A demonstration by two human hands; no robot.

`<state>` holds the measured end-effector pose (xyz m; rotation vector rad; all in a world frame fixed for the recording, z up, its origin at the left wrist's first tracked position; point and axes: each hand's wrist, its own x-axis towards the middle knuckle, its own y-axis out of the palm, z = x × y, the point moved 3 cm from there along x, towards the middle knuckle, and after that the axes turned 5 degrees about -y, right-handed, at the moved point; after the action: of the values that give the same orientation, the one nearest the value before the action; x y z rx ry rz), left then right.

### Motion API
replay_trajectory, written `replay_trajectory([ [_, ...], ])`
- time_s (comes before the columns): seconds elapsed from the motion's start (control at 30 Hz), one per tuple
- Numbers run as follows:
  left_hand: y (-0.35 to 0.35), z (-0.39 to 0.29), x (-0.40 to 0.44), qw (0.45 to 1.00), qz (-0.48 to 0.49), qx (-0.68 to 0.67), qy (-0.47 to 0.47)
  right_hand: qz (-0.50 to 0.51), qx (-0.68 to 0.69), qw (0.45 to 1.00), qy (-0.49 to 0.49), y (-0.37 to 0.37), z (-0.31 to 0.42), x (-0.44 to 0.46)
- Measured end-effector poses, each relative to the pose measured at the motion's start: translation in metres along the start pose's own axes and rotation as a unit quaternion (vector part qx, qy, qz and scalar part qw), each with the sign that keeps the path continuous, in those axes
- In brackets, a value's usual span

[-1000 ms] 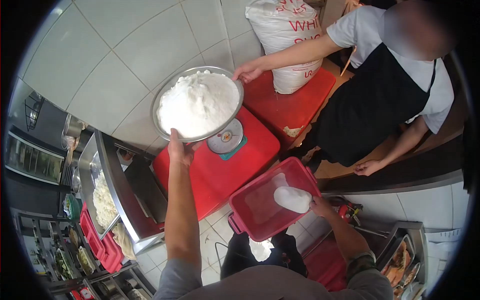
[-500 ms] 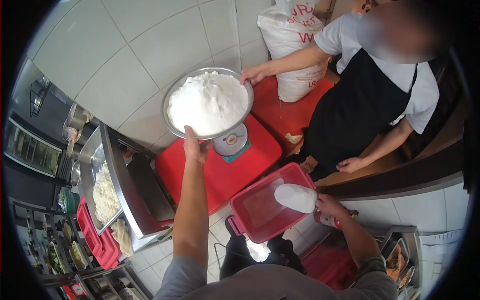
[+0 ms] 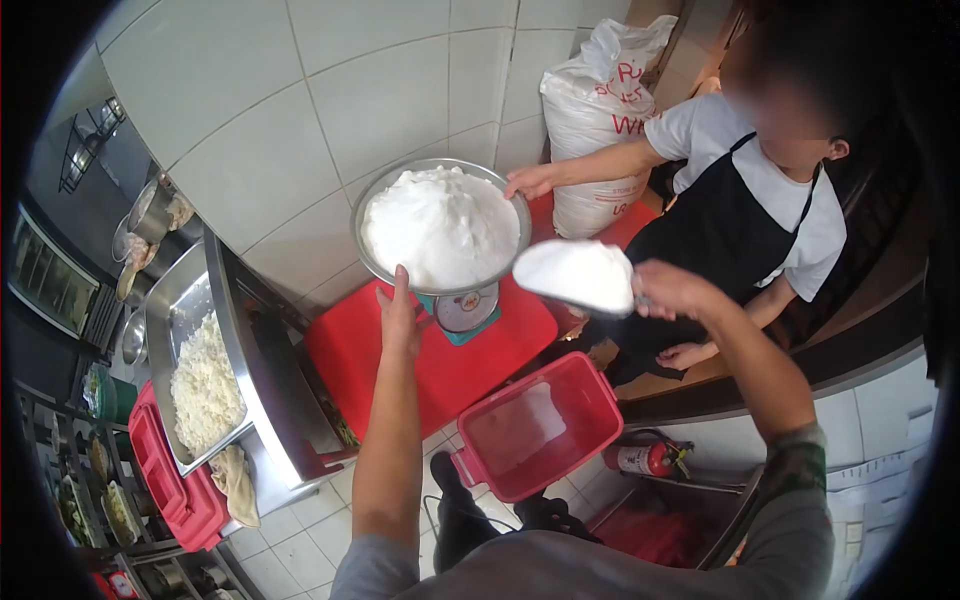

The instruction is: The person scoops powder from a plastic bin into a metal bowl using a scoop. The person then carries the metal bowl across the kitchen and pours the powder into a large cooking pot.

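Right hand (image 3: pixel 672 290), head view: fingers wrapped shut on the scoop's handle, raised right of the bowl.
Scoop (image 3: pixel 575 277): loaded up! A heap of white powder rides in it, just beside the bowl's right rim.
Left hand (image 3: pixel 402 318): up at the bowl's near rim, thumb raised, fingers parted; how firm a hold, I cannot tell.
Metal bowl (image 3: pixel 357 222): what a mound of white powder (image 3: pixel 440 228), peaking above the rim! It sits over the scale (image 3: pixel 466 312); contact between them is hidden.
Co-worker's hand (image 3: pixel 530 181): in from the right, on the bowl's right rim.
Red bin (image 3: pixel 585 412): down by the person's legs, a thin white patch on its bottom.
Red surface (image 3: pixel 345 345): carrying the scale.
Sack (image 3: pixel 598 130): white, red-lettered, upright behind the co-worker's forearm.
Steel tray (image 3: pixel 182 290): off to the left, filled with white grains.
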<state>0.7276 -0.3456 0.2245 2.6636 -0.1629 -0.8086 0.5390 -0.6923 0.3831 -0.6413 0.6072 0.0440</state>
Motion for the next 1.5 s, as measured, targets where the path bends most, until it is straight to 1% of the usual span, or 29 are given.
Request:
replay_trajectory([
  [0.07, -0.012, -0.003, -0.011, 1.0, -0.001, 0.026, 0.005, -0.003, -0.021, 1.0, 0.01, -0.011, 0.04, 0.025],
  [0.13, -0.025, -0.004, -0.033, 0.999, 0.021, 0.03, 0.018, -0.014, -0.049, 0.999, 0.006, -0.02, 0.066, 0.056],
  [0.2, -0.044, 0.007, -0.055, 0.998, 0.036, 0.044, 0.025, -0.027, -0.079, 0.996, 0.011, -0.024, 0.093, 0.085],
  [0.23, -0.056, 0.017, -0.067, 0.997, 0.041, 0.056, 0.024, -0.013, -0.072, 0.997, 0.013, -0.024, 0.105, 0.095],
  [0.27, -0.066, 0.024, -0.082, 0.997, 0.04, 0.063, 0.012, -0.01, -0.076, 0.997, 0.031, -0.025, 0.114, 0.111],
  [0.33, -0.095, 0.049, -0.106, 0.995, 0.045, 0.083, -0.016, -0.013, -0.102, 0.995, 0.004, -0.023, 0.145, 0.117],
  [0.43, -0.132, 0.08, -0.142, 0.992, 0.04, 0.103, -0.06, -0.025, -0.169, 0.984, 0.042, -0.035, 0.159, 0.151],
  [0.53, -0.166, 0.105, -0.169, 0.987, 0.036, 0.114, -0.111, 0.0, -0.223, 0.972, 0.073, -0.042, 0.175, 0.17],
  [0.67, -0.202, 0.132, -0.191, 0.983, 0.017, 0.127, -0.134, 0.039, -0.325, 0.941, 0.085, -0.041, 0.203, 0.176],
  [0.7, -0.206, 0.135, -0.197, 0.982, 0.014, 0.123, -0.142, 0.028, -0.331, 0.941, 0.068, -0.04, 0.209, 0.177],
  [0.83, -0.224, 0.146, -0.207, 0.982, -0.009, 0.099, -0.159, 0.059, -0.419, 0.901, 0.093, -0.035, 0.233, 0.183],
  [1.03, -0.235, 0.145, -0.212, 0.983, -0.037, 0.068, -0.167, 0.079, -0.468, 0.878, 0.066, -0.033, 0.252, 0.2],
  [1.13, -0.244, 0.149, -0.212, 0.983, -0.042, 0.067, -0.166, 0.113, -0.486, 0.861, 0.098, -0.033, 0.25, 0.22],
  [1.33, -0.238, 0.139, -0.21, 0.988, -0.044, 0.058, -0.138, 0.106, -0.495, 0.857, 0.097, -0.029, 0.255, 0.231],
  [1.43, -0.237, 0.137, -0.211, 0.988, -0.048, 0.054, -0.137, 0.071, -0.495, 0.858, 0.113, -0.029, 0.265, 0.231],
  [1.5, -0.238, 0.137, -0.212, 0.987, -0.049, 0.055, -0.141, 0.06, -0.505, 0.854, 0.106, -0.031, 0.278, 0.222],
])
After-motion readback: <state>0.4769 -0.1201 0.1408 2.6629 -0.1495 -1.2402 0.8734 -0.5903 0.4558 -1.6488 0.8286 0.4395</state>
